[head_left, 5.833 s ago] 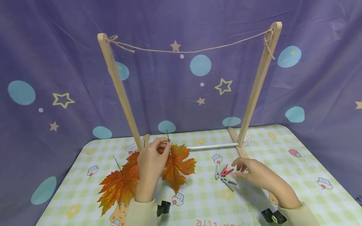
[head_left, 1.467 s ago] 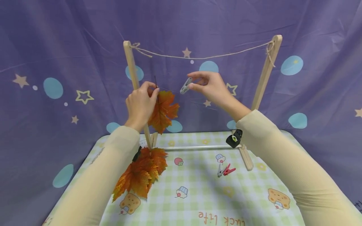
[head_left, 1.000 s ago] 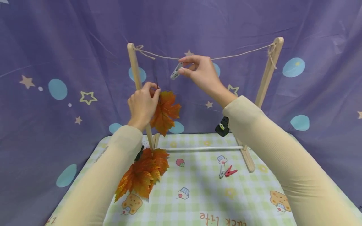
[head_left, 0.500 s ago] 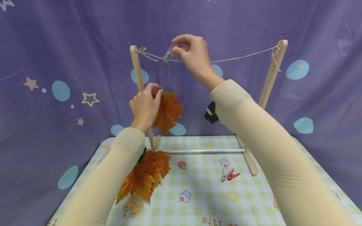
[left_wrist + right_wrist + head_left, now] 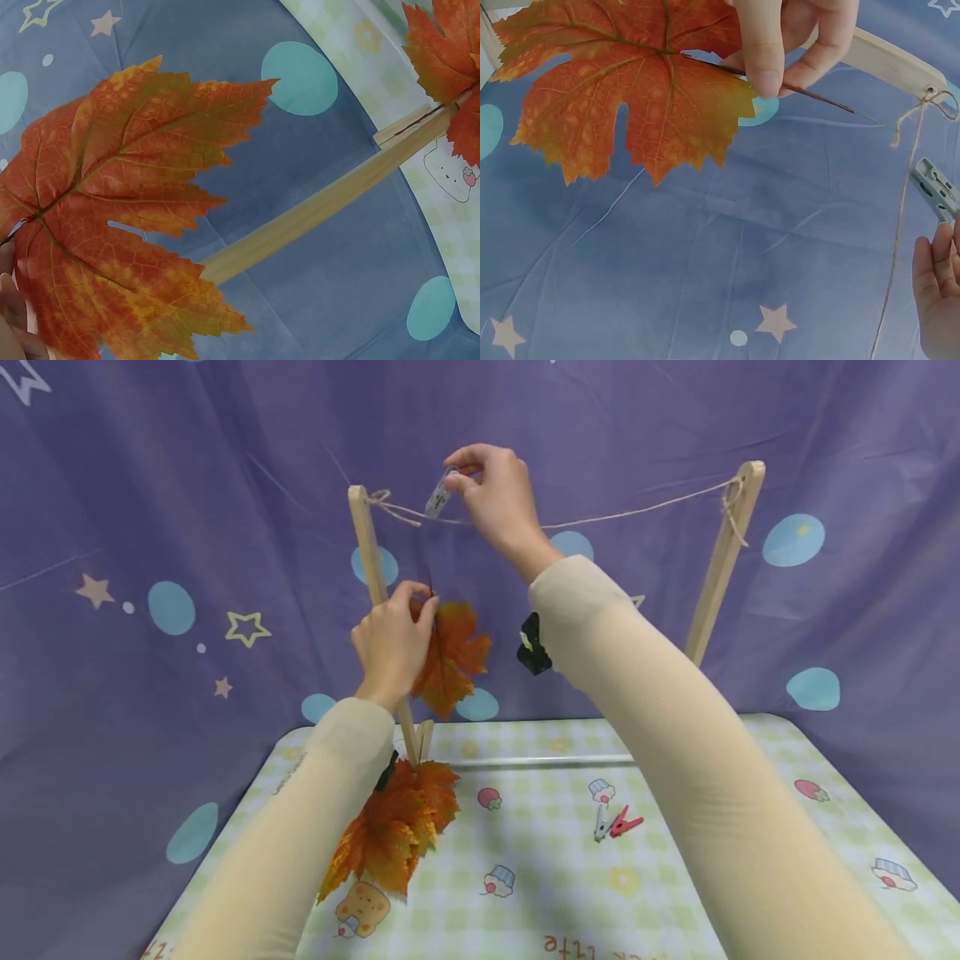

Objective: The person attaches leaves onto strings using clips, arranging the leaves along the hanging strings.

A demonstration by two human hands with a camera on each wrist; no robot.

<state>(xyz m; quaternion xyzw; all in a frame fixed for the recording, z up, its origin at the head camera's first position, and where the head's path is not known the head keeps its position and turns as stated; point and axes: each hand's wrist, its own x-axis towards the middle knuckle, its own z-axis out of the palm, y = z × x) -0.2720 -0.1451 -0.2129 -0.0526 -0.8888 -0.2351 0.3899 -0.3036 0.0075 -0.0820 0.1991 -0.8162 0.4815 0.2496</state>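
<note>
My left hand [image 5: 396,639] pinches the stem of an orange artificial maple leaf [image 5: 453,660] between thumb and fingers, beside the left wooden post. In the right wrist view the leaf's stem [image 5: 817,97] points toward the twine [image 5: 900,225], apart from it. My right hand [image 5: 498,497] pinches a grey clothespin [image 5: 439,495] up at the twine line [image 5: 600,518], near its left knot. The clothespin's lower end overlaps the twine in the head view. Several more maple leaves [image 5: 390,827] lie piled on the table below my left forearm.
Two wooden posts, the left post [image 5: 367,547] and the right post [image 5: 723,564], carry the sagging twine. A white rod [image 5: 547,761] runs low between them. A grey clothespin [image 5: 602,823] and a red clothespin [image 5: 626,822] lie on the checked tablecloth [image 5: 555,885].
My left hand has lifted one leaf off the table. My right hand has picked up a grey clothespin and carried it up and left to the twine.
</note>
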